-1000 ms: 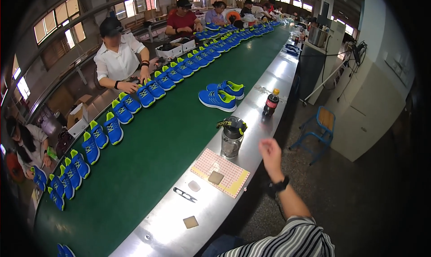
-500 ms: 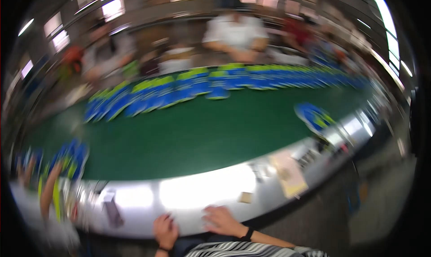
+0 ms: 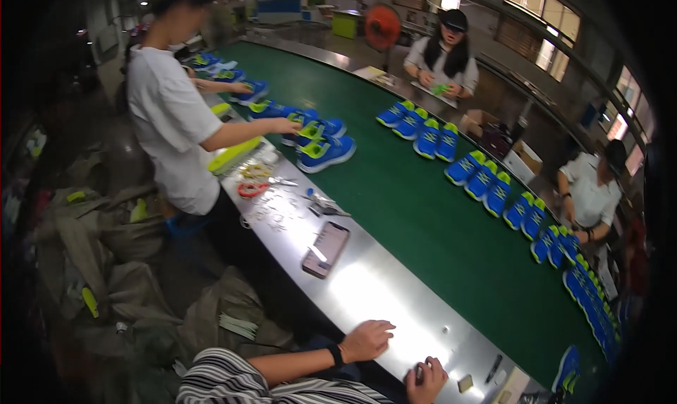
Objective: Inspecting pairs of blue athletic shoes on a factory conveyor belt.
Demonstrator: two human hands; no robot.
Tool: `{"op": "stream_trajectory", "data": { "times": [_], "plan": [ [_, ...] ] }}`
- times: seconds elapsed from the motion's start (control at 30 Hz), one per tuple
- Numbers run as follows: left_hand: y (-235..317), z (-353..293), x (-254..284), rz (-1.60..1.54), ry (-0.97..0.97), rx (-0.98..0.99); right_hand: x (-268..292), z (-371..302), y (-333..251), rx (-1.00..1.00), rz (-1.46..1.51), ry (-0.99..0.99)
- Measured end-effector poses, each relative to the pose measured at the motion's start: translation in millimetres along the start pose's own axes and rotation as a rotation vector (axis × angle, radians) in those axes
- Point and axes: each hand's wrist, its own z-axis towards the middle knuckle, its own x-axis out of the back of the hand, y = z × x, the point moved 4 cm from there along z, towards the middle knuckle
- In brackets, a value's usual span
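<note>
My left hand [image 3: 368,339] rests on the shiny metal ledge [image 3: 395,291], fingers loosely stretched and holding nothing. My right hand [image 3: 427,381] is on the same ledge, a little farther right, with its fingers curled. Something dark shows between those fingers, too small to make out. A small tan block [image 3: 465,383] lies just beside my right hand. Farther left along the ledge lies a phone [image 3: 325,249] with a lit screen. Neither hand touches a shoe.
Blue and lime sneakers [image 3: 426,139] line the far side of the green belt [image 3: 395,185]. At left, a co-worker in a white shirt [image 3: 169,115] handles more sneakers [image 3: 326,152]. Red-handled scissors [image 3: 254,190] lie near them. Other people stand across the belt. An orange fan [image 3: 382,27] stands behind.
My view has swung left, bringing the near co-worker and phone into clear sight. My left hand's fingers have straightened, while my right hand's fingers have gone from spread to curled.
</note>
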Motion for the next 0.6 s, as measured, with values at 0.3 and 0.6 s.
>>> {"op": "stream_trajectory", "data": {
  "times": [0.3,0.6],
  "plan": [
    [-4.4,-5.9,-4.1,-0.009,-0.022,0.009,-19.2,-9.7,12.6,0.013,0.066,-0.05],
    [-13.2,2.2,8.8,-0.077,-0.018,0.023,-19.9,-5.5,11.7,-0.032,0.053,0.003]
  ]
}}
